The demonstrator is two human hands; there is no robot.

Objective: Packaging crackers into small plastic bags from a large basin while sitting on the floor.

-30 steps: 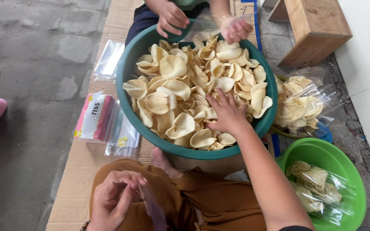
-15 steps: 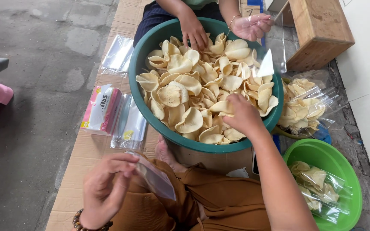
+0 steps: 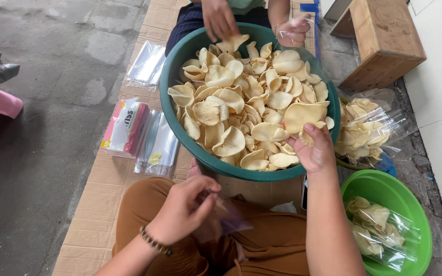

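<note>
Crackers (image 3: 303, 116) now sit clenched in the right hand (image 3: 315, 151), lifted above the basin (image 3: 172, 76) rim since a moment ago; left hand (image 3: 182, 209) fingers pinch the bag (image 3: 226, 220) just beside, over the lap.

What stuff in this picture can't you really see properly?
All in the head view:
- The clear bag in the left hand is blurred; its opening cannot be made out.
- How many crackers the right hand holds: its own fingers hide them.
- The teal basin bottom is buried under crackers.
- The other person's hands are partly cut off by the top edge.
- The green bowl runs off the bottom edge.
</note>
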